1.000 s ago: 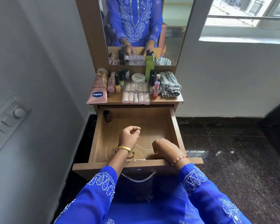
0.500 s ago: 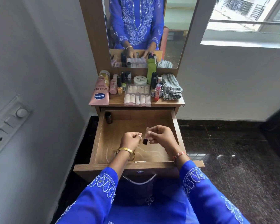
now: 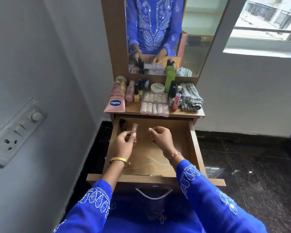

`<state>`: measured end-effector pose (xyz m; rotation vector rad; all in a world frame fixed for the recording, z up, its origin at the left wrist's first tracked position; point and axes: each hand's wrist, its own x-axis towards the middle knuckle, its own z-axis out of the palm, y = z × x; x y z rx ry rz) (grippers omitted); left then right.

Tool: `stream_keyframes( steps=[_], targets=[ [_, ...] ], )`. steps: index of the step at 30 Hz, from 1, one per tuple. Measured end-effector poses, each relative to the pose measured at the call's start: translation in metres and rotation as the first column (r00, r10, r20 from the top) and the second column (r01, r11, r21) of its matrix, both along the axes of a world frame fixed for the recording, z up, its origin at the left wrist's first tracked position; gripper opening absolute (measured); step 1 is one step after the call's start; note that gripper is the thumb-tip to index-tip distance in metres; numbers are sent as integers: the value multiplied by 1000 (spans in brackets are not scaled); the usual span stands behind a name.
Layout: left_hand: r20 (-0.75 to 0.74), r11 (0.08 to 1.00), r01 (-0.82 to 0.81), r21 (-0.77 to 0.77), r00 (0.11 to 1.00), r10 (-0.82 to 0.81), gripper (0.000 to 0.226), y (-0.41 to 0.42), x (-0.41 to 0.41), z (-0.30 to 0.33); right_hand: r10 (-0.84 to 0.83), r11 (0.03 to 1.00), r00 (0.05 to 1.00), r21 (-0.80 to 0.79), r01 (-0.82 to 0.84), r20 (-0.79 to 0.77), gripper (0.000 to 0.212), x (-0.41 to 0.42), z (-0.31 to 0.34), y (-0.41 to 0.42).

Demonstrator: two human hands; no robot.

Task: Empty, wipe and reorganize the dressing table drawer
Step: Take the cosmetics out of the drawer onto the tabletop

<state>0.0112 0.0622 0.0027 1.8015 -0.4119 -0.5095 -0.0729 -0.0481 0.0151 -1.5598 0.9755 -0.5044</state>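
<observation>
The hands are parting now: half a second back they were meeting mid-drawer over a small tube, and now the left hand point(image 3: 124, 142) is carrying that small pinkish tube point(image 3: 134, 129) out toward the drawer's far left, pinching it between thumb and fingertips with its end pointing up. The right hand point(image 3: 160, 137) is hanging over the middle, fingers curled in on themselves and gripping nothing I can make out. The drawer point(image 3: 193, 148) is standing pulled fully out, its wooden floor showing pale squiggly marks near the front. A small dark bottle point(image 3: 122, 125) is sitting upright in the far-left corner, just beside the tube. Bare floor is lying open to the right of both hands, up to the right wall. Above, the tabletop point(image 3: 185, 112) is crowded with cosmetics and a folded striped cloth point(image 3: 191, 96).
</observation>
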Motion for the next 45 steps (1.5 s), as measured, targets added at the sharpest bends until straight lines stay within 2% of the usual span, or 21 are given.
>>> stream_keyframes(
  steps=[2,3,5,8,10,13,18,22,28,33,36,39,45],
  targets=[
    [21,992,-114,-52,993,115,13,7,9,0,98,991,991,-79,-106,-95,5,17,-1,1],
    [25,982,-167,-83,985,170,9,9,12,0,156,978,979,-117,-171,-133,5,26,0,3],
    [30,962,-237,-134,970,243,4,11,14,-1,272,925,940,-213,-314,-205,25,43,4,6],
    [-6,929,-319,-187,946,324,8,10,15,-2,401,762,840,-374,-528,-366,42,64,13,11],
    [-31,907,-381,-179,924,381,14,9,17,-2,445,703,792,-384,-598,-418,45,78,10,12],
    [-70,889,-423,-175,906,417,17,9,19,0,496,710,773,-328,-624,-396,47,90,1,13],
    [-119,886,-432,-169,901,417,14,8,21,-1,411,669,786,-433,-604,-462,42,98,-4,12],
    [-133,889,-431,-156,901,413,14,9,20,-1,363,586,766,-510,-630,-530,35,98,-6,14],
    [-115,896,-423,-134,905,410,17,10,17,1,343,593,777,-520,-615,-528,17,99,0,19],
    [-93,899,-417,-131,908,408,22,11,16,3,333,682,856,-526,-508,-396,25,88,-5,25],
    [-20,918,-381,-111,924,381,22,12,14,5,323,713,894,-540,-446,-312,26,71,-5,26],
    [57,933,-338,-122,936,347,21,12,9,9,295,723,929,-584,-370,-224,25,53,4,23],
    [69,942,-251,-222,960,272,22,-1,7,23,225,736,966,-628,-254,-128,25,39,48,2]
  ],
)
